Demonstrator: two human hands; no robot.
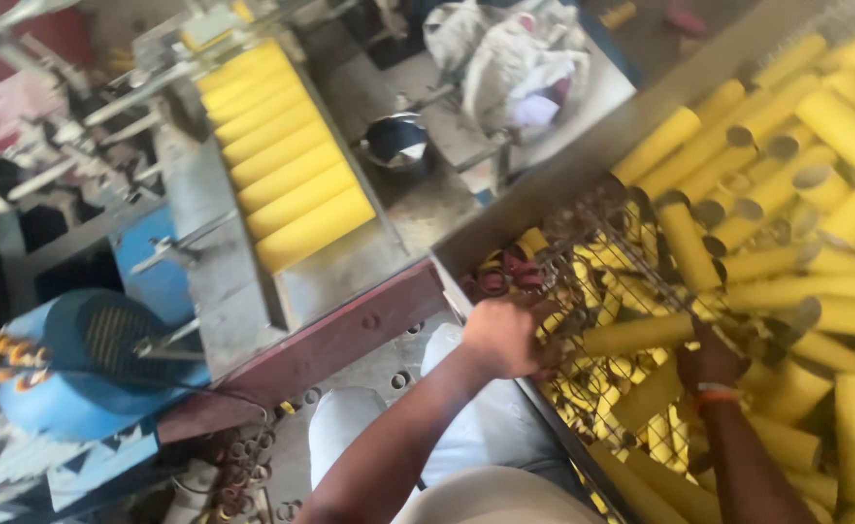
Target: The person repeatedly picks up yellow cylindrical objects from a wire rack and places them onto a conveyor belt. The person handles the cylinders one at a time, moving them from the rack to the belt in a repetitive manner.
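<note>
**Yellow tube lies crosswise between your hands**

The yellow tube (641,333) lies nearly level on the wire mesh (592,252) over the bin, long axis left to right. Your left hand (507,337) curls at its left end; your right hand (711,357) reaches forward, its grip hidden, so I cannot tell.

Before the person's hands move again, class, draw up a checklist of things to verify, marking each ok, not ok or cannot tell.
1. Left hand closed on one end of a yellow tube: ok.
2. Right hand at the tube's other end, grip hidden: cannot tell.
3. Tube lies across the wire mesh: ok.
4. Loose tubes heaped in the bin, unsorted: not ok.
5. Row of tubes on the machine tray lies parallel: ok.
</note>
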